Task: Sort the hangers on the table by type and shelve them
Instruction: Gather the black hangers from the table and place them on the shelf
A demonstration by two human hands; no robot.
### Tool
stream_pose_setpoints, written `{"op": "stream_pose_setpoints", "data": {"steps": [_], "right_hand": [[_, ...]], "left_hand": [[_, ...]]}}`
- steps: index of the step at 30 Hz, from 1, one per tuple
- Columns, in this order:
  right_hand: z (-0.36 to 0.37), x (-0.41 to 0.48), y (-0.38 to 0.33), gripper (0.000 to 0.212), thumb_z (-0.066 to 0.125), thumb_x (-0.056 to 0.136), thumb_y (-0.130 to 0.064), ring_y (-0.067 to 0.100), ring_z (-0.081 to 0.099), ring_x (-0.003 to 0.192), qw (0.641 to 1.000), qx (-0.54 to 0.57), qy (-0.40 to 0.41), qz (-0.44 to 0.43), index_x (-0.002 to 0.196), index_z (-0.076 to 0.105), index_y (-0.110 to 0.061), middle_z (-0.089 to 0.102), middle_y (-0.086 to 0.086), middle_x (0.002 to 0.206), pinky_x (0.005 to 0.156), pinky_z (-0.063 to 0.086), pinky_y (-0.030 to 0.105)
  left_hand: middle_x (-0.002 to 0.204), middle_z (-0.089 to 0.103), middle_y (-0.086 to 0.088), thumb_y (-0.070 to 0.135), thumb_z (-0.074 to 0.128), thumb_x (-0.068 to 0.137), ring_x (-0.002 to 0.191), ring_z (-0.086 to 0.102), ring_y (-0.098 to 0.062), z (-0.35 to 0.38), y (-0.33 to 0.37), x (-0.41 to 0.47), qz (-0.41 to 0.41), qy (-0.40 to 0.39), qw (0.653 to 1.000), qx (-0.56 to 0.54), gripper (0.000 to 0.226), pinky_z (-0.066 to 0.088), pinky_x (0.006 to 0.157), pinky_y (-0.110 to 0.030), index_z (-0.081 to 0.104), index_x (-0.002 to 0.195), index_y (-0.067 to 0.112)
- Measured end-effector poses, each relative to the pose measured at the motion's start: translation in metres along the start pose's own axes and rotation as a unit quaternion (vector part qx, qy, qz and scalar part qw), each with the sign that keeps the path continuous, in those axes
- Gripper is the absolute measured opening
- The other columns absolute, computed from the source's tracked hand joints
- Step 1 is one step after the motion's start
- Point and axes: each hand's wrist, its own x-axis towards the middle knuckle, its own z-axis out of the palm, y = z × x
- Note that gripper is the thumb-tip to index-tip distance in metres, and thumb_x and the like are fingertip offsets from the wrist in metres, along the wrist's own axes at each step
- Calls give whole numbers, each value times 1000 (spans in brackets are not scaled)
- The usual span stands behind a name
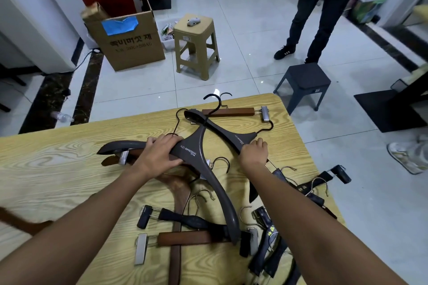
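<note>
The left hand (pixel 159 152) has its fingers curled over the grey hanger (pixel 193 149), just beside the neck, with the thumb lying along its underside; this hanger lies mid-table, one arm reaching left and the other running down toward the near edge, its black hook pointing at the far edge; the right hand (pixel 253 151) is clenched round the second grey hanger (pixel 222 131) close to its neck, and that hanger's upper arm crosses under the first one's hook; a wooden clip hanger (pixel 228 112) lies along the table's far edge, its metal clip close to the far right corner; another wooden clip hanger (pixel 185 238) lies near the front, under the tip of the first grey hanger; black clip hangers (pixel 301 188) crowd the right edge, one clip poking out over it; the left part of the table (pixel 46 169) shows bare wood grain out to its far edge; on the tiled floor (pixel 243 30) a blue-grey stool (pixel 303 85) stands just beyond the far right corner; a tan stool (pixel 196 46) and a cardboard box (pixel 129 37) stand well apart from the far edge; a standing person (pixel 322 18) is farther back on the right
</note>
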Motion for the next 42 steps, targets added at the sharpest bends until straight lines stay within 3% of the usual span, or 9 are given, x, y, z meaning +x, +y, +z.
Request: {"op": "stream_pose_setpoints", "data": {"steps": [4, 8, 15, 18, 22, 26, 30, 34, 42], "right_hand": [[-9, -9, -5, 34, 38, 97, -12, 28, 46, 122, 999, 49, -6, 14, 126, 56, -10, 55, 11, 129, 98, 36, 33], [-16, -19, -10, 32, 40, 98, -9, 26, 56, 117, 979, 197, -56, 26, 127, 54, -5, 56, 12, 128, 88, 47, 33], [-22, -40, -12, 38, 45, 99, -21, 38, 50, 121, 928, 353, -112, 45, 129, 36, 0, 51, 21, 131, 96, 44, 44], [-27, -49, -14, 38, 41, 101, -29, 38, 53, 118, 946, 313, -88, -5, 128, 33, -3, 54, 20, 128, 90, 44, 43], [-45, -56, -14, 40, 40, 100, -39, 34, 58, 107, 971, 222, -5, -87, 121, 43, -5, 59, 15, 118, 79, 45, 38], [-72, -52, -13, 43, 47, 96, -46, 32, 61, 98, 971, 154, 65, -169, 114, 50, -7, 61, 12, 107, 69, 41, 34], [-96, -49, -22, 39, 49, 95, -45, 33, 63, 95, 955, 90, 133, -250, 110, 53, -9, 66, 11, 105, 65, 42, 34], [-124, -59, -49, 42, 42, 98, -46, 30, 66, 95, 931, 22, 206, -301, 120, 47, -10, 66, 8, 108, 64, 42, 33], [-196, -116, -132, 38, 34, 101, -42, 29, 65, 100, 874, -8, 293, -387, 116, 48, -10, 64, 7, 112, 68, 39, 33]], "left_hand": [[117, 51, 7, 42, 64, 80, 113, 43, -13, -5, 0, -6, -2, 3, 1000, -4, 61, 18, 93, -31, 41, 135, 27], [117, 52, 5, 41, 64, 80, 115, 43, -15, -15, 1, -11, -7, 13, 1000, 5, 62, 20, 94, -32, 41, 135, 25], [118, 54, 4, 40, 64, 81, 116, 45, -16, -38, 5, -24, -15, 37, 999, 23, 60, 22, 96, -35, 43, 134, 25], [123, 53, 5, 40, 65, 80, 117, 45, -16, -49, 8, -32, -16, 52, 998, 31, 60, 23, 97, -36, 43, 134, 25], [118, 54, 5, 40, 64, 82, 115, 46, -16, -64, 12, -46, -23, 73, 997, 32, 57, 23, 96, -34, 44, 133, 24], [116, 54, 6, 43, 64, 81, 112, 46, -14, -85, 15, -65, -50, 103, 993, 25, 57, 21, 92, -31, 45, 131, 25], [118, 53, 7, 39, 66, 79, 116, 45, -14, -107, 11, -92, -94, 133, 986, 30, 58, 21, 93, -32, 45, 132, 25], [121, 52, 10, 41, 65, 78, 118, 44, -11, -130, 4, -133, -145, 168, 974, 38, 59, 19, 91, -30, 43, 131, 28], [120, 53, 8, 55, 58, 80, 117, 45, -16, -177, -9, -213, -269, 215, 933, 109, 59, 26, 92, -34, 42, 130, 30]]}}
